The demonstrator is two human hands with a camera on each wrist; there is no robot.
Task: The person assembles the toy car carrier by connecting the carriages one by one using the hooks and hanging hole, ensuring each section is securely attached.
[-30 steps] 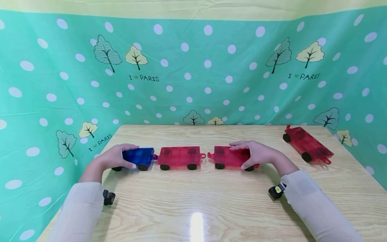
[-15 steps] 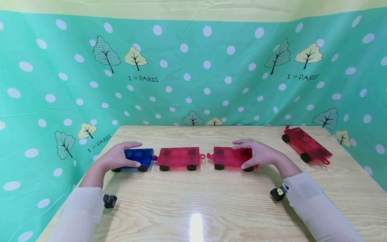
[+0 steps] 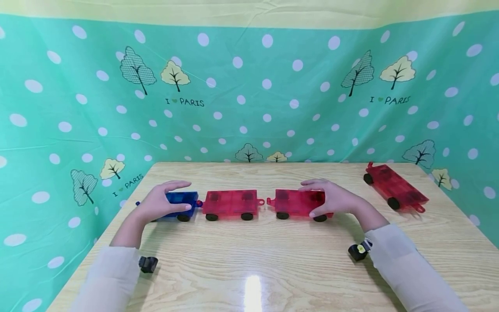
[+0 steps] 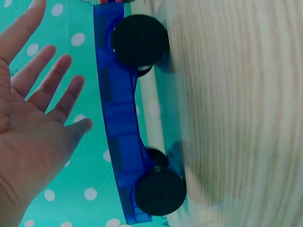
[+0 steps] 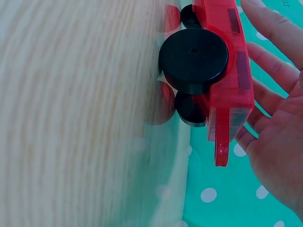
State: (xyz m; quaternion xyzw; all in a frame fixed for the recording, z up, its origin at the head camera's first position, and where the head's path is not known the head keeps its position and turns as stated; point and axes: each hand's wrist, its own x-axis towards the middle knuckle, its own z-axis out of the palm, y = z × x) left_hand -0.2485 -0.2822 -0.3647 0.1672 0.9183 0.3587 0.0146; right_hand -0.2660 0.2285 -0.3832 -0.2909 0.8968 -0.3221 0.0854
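Observation:
My left hand (image 3: 161, 201) is spread over a blue toy train car (image 3: 182, 200), palm and fingers apart from its side in the left wrist view. The blue car's coupling meets that of a red toy train car (image 3: 231, 203) in the middle. My right hand (image 3: 335, 200) spans a second red toy train car (image 3: 290, 201), thumb at the near edge and fingers across the far edge. Between these two red cars, the ring and the hook are separated by a small gap. In the right wrist view that right-hand car (image 5: 229, 71) stands on black wheels.
Another red toy train car (image 3: 397, 186) stands at an angle at the back right of the wooden table (image 3: 218, 255). A green dotted cloth (image 3: 218, 86) hangs behind and along the sides.
My left hand has slid to the right along the blue car, its fingers lifting away, uncovering the car's left end. The cars and my right hand have barely moved.

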